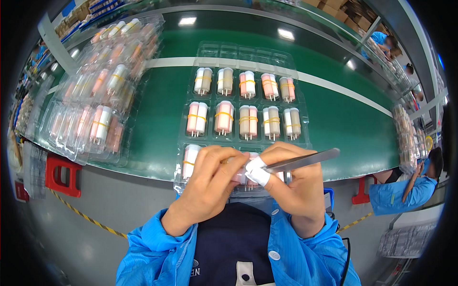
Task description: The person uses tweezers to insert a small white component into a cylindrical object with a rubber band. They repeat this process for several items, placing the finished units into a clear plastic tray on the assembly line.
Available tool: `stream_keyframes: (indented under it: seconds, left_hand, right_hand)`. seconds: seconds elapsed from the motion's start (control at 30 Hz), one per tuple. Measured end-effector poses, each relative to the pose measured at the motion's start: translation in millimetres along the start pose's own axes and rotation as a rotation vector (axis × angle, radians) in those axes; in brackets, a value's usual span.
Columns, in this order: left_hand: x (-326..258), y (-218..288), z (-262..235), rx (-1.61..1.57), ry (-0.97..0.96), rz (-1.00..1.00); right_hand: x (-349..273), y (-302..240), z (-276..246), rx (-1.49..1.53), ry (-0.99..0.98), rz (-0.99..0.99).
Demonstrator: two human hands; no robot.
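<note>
My right hand point(298, 183) is closed around metal tweezers point(305, 160), which slant up to the right; white tape wraps its thumb and a fingertip. Close beside it, my left hand point(205, 183) is closed in a pinch. Its fingertips meet near a pinkish cylinder, and what they hold is mostly hidden. Both hands are over the near row of a clear plastic tray point(222, 49). Paired cylinders with metal pins, such as a pink-and-white pair point(197, 118), fill its farther pockets, each pair bound by a yellow band. One white cylinder point(192, 157) shows beside my left hand.
Stacked clear trays point(102, 95) of similar cylinders stand on the left of the green table point(343, 128). More filled trays point(405, 138) are at the far right, near a co-worker in blue point(400, 190). A red stool point(64, 176) stands on the floor at left.
</note>
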State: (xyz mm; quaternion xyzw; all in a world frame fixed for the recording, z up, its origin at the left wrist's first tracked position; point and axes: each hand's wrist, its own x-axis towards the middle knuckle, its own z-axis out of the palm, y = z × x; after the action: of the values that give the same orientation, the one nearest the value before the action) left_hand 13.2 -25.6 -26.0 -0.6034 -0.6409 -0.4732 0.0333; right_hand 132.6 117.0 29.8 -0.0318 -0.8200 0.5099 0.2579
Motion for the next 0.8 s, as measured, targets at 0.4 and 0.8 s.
stream_keyframes:
  seconds: [0.4,0.8]
  left_hand:
    - [-9,-3,3,-0.411,0.060,-0.154]
    - [-9,-4,3,-0.362,0.039,-0.176]
  right_hand:
    - [-10,15,13,0.131,0.253,-0.201]
    - [-8,16,16,0.034,0.251,-0.189]
